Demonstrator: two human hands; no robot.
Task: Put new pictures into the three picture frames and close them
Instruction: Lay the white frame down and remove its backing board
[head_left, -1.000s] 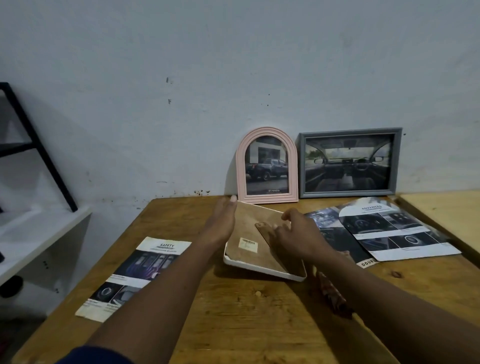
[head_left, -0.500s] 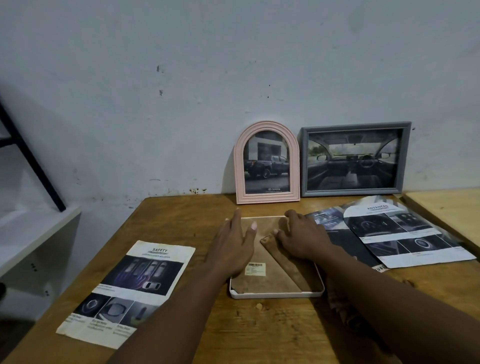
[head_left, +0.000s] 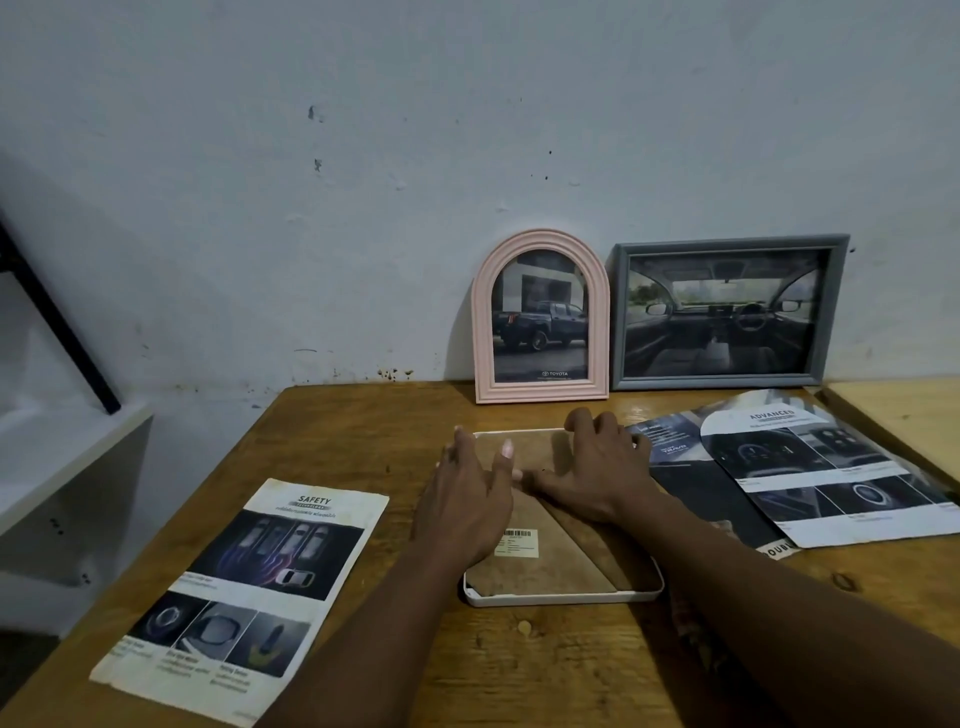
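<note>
Leaflet (head_left: 244, 587) and brochures (head_left: 810, 478) flank the white frame (head_left: 563, 597) under left hand (head_left: 462, 501) and right hand (head_left: 597, 467), fingers (head_left: 464, 449) spread.

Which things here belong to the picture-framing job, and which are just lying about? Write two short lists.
Job:
white frame, face down, its brown backing board under both hands; left hand; right hand; pink arched frame and grey frame, both filled, standing against the wall.

Lying about:
Safety leaflet; Advanced brochure pages; white shelf beside the table.

Behind the flat white-rimmed frame (head_left: 566, 597) stand a pink arched frame (head_left: 540, 317) and grey rectangular frame (head_left: 730, 312); bare wooden surface (head_left: 363, 431) left.
</note>
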